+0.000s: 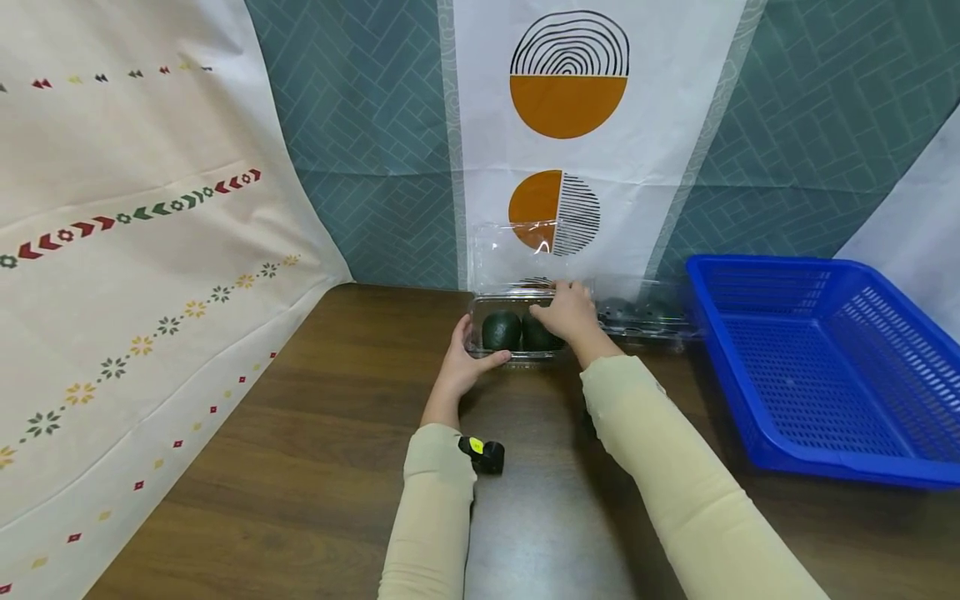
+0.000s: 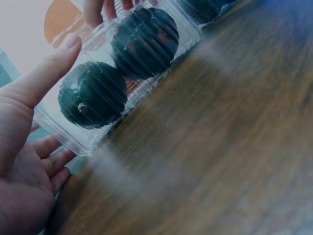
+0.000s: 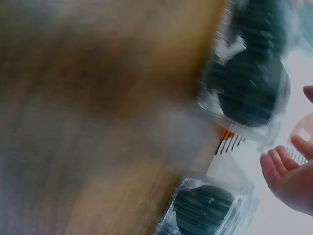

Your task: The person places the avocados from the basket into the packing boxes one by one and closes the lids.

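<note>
A clear plastic clamshell box (image 1: 525, 357) stands near the back of the table with its lid (image 1: 512, 250) raised behind it. Inside lie two dark green avocados; the left avocado (image 1: 501, 331) shows fully, while the right avocado (image 2: 145, 43) is partly covered by a hand in the head view. My left hand (image 1: 459, 362) holds the box's left end, thumb along the front rim and fingers around the side. Over the box's right part is my right hand (image 1: 568, 312), its fingers loosely bent near the back rim. In the right wrist view that hand appears apart from the avocados.
A second clear box (image 1: 648, 321) with dark green avocados stands just to the right. Beyond it sits a blue plastic basket (image 1: 847, 467). Patterned cloths hang behind and to the left of the wooden table (image 1: 322, 467).
</note>
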